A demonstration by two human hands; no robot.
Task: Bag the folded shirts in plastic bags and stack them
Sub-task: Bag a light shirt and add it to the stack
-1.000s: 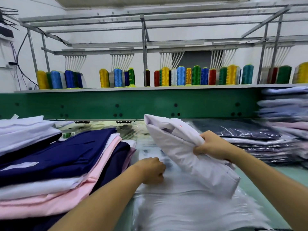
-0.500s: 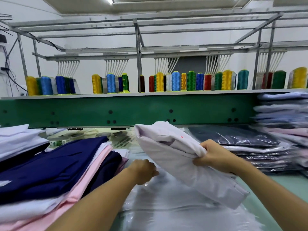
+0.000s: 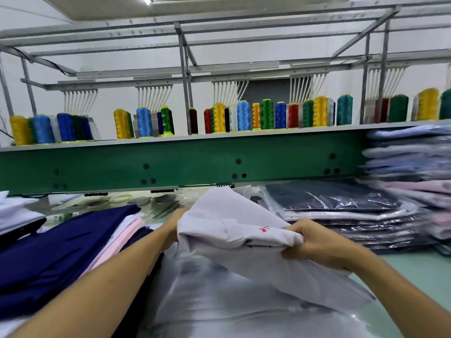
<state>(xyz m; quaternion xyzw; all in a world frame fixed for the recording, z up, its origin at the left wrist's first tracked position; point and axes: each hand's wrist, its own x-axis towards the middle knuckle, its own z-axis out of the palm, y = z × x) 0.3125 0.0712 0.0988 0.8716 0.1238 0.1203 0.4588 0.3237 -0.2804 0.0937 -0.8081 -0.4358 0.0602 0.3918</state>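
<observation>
My left grip (image 3: 170, 228) lay half hidden behind the shirt (image 3: 231, 225); whether it closed I cannot tell. The shirt hung over the plastic bag (image 3: 219, 301) on the counter (image 3: 419, 272), long axis ten to four o'clock, far end raised. My right grip (image 3: 314, 242) pinched its edge. Best spread the bag's mouth first.

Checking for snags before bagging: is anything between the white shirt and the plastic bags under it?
Nothing visible. The white shirt, gripped by the right hand, hangs directly above the plastic bags. The left hand is partly hidden behind the shirt, so the bag's mouth cannot be seen.
</observation>
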